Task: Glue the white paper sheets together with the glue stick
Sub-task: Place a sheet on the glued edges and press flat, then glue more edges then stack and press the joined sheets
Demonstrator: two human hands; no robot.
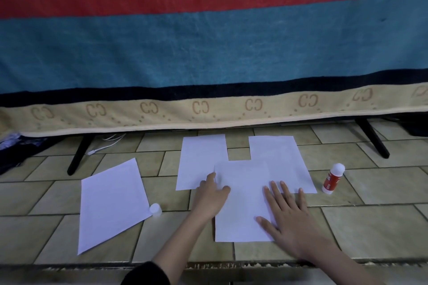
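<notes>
Pressing smooth white sheet (pixel 243 203): right hand (pixel 289 213) fingers splayed, left hand (pixel 212 196) seemingly flat.

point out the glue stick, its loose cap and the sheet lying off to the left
glue stick (pixel 332 179), head view, on its red label
cap (pixel 155 209), head view, on its white side
loose sheet (pixel 113 203), head view, on its middle

"CC" monograms repeated along blanket border (pixel 201 107)

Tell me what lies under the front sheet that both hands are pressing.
The front sheet overlaps the near edges of two back sheets and floor tiles. Any glue beneath is hidden.
</notes>
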